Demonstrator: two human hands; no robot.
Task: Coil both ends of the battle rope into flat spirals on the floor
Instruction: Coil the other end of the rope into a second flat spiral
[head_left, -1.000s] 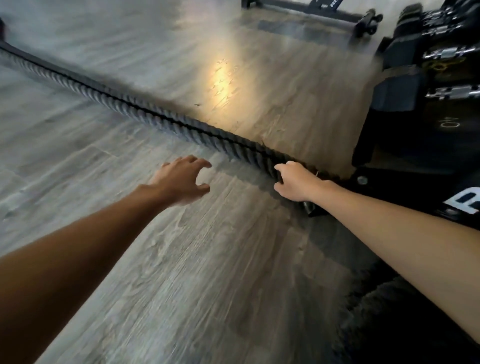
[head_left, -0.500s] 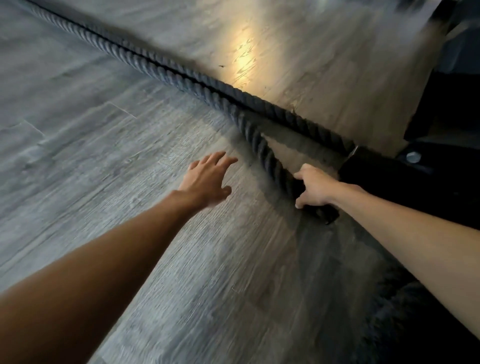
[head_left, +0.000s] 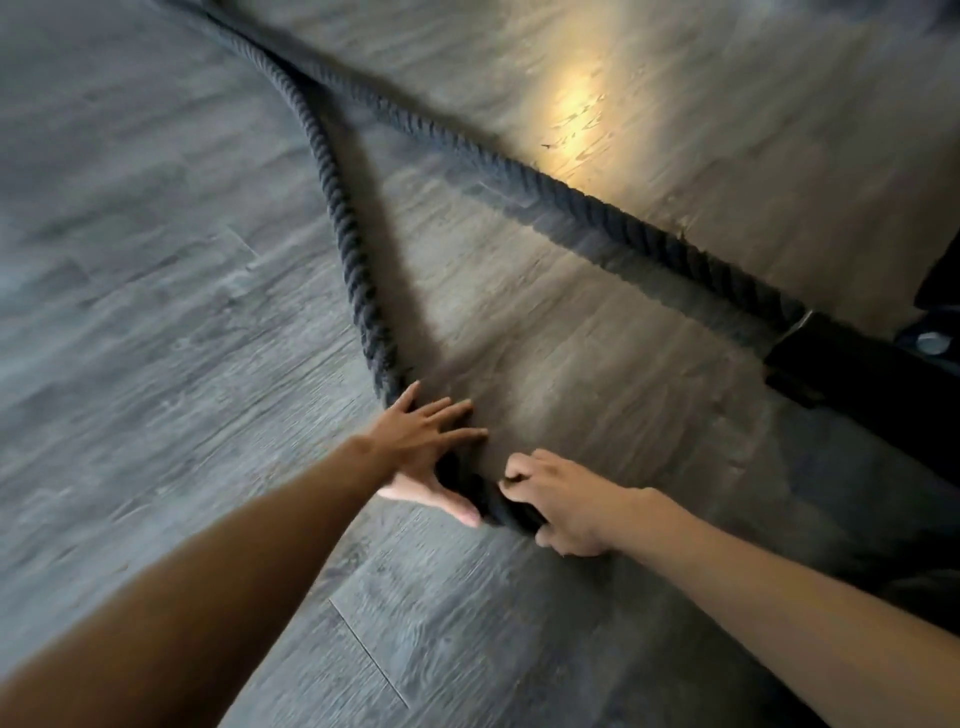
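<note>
Two strands of a thick black twisted battle rope lie on the grey wood floor and spread apart toward me. The near strand runs from the top left down to my hands. The far strand runs straight to its black sleeved end at the right. My right hand is closed around the tip of the near strand. My left hand lies flat on that strand just above the tip, fingers spread and thumb along its side. The rope between my hands is partly hidden.
A dark equipment base with a round bolt head sits at the right edge beside the sleeved rope end. A bright patch of light reflects off the floor beyond the far strand. Floor planks stretch to the left.
My right hand has dragged the near rope end toward me and left, away from the other strand. My left hand, open above the floor before, now rests on the rope.
</note>
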